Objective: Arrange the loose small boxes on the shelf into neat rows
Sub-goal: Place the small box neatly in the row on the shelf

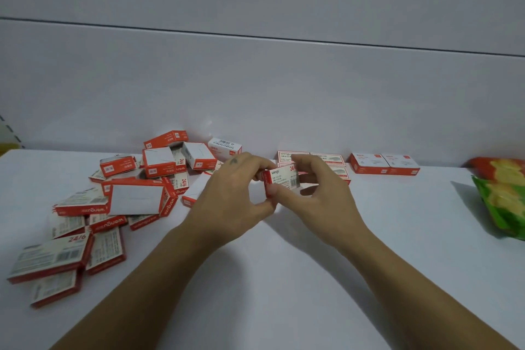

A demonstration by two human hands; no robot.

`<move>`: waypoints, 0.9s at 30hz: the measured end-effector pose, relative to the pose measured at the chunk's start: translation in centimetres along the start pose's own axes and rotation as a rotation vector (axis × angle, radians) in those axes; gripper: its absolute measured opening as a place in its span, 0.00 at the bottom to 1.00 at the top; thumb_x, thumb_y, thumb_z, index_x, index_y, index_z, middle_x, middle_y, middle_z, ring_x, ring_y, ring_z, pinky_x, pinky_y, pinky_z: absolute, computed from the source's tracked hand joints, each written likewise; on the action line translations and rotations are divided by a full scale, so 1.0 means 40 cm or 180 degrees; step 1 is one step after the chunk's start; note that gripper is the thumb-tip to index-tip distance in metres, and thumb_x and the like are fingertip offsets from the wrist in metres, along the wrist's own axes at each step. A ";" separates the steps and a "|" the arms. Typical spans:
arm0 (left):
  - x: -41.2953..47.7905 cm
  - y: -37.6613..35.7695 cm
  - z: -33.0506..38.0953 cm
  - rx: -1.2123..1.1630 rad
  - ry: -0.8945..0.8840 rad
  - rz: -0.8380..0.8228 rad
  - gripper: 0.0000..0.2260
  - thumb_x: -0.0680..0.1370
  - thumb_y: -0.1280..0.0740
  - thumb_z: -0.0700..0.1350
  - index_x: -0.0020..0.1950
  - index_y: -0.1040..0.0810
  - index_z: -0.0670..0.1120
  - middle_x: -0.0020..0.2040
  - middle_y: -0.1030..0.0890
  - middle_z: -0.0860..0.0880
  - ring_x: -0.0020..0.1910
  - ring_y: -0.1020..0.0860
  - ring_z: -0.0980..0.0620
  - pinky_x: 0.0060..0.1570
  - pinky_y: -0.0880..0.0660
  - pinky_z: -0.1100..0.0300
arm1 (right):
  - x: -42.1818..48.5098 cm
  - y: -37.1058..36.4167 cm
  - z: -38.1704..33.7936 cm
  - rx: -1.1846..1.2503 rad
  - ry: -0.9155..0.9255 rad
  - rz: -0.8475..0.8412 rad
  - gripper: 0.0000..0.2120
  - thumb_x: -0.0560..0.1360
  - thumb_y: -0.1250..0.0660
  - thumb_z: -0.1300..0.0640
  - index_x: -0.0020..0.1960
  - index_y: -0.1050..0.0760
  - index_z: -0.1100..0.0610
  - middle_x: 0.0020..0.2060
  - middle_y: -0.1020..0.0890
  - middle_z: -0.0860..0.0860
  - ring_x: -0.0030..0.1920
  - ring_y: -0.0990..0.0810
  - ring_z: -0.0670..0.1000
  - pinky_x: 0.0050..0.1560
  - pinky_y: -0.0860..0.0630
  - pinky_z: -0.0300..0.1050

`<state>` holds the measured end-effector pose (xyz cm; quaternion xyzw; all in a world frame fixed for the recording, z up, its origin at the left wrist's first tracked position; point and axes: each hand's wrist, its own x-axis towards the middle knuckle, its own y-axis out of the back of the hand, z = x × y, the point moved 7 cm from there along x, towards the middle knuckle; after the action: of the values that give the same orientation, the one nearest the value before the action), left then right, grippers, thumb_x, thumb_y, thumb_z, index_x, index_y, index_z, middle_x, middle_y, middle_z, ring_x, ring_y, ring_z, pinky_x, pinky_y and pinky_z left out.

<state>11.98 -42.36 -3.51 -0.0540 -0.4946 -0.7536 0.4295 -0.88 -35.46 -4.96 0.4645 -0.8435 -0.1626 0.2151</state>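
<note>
Holding one small box [281,180] between both hands, you have it just above the shelf [284,278], in front of the lined-up boxes [326,160] against the back wall [255,94]. Your left hand [235,193] pinches its near corner with thumb and curled fingers; your right hand [326,190] curls round the other end. Turn it label-up to match, then set it flush beside its neighbours, edges touching. The loose pile [136,193] waits at your left; a snack bag [502,196] lies well apart on your right.
</note>
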 end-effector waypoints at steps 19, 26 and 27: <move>-0.003 -0.019 -0.029 -0.0164 0.0476 -0.0369 0.20 0.70 0.26 0.54 0.58 0.29 0.57 0.55 0.22 0.57 0.52 0.26 0.57 0.50 0.27 0.65 | 0.009 -0.036 0.021 0.2983 -0.0754 -0.1245 0.14 0.72 0.37 0.63 0.56 0.21 0.65 0.55 0.19 0.65 0.58 0.21 0.63 0.60 0.24 0.56; -0.006 -0.033 -0.029 -0.0842 0.0846 -0.0380 0.20 0.69 0.24 0.49 0.53 0.31 0.58 0.51 0.20 0.59 0.50 0.22 0.60 0.50 0.26 0.72 | 0.026 -0.001 0.052 0.2185 -0.0904 -0.0562 0.13 0.75 0.42 0.71 0.51 0.20 0.62 0.45 0.15 0.58 0.44 0.18 0.53 0.42 0.21 0.44; -0.005 -0.033 -0.029 -0.0888 0.0836 -0.0373 0.19 0.69 0.24 0.48 0.53 0.30 0.58 0.50 0.19 0.60 0.50 0.22 0.60 0.52 0.26 0.69 | 0.025 0.001 0.048 0.2083 -0.0857 -0.0555 0.11 0.75 0.40 0.69 0.50 0.20 0.62 0.45 0.15 0.58 0.43 0.18 0.52 0.42 0.21 0.45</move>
<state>11.58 -42.97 -5.14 0.0147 -0.3275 -0.8391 0.4340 -2.36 -36.16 -6.36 0.5533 -0.8289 0.0385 -0.0725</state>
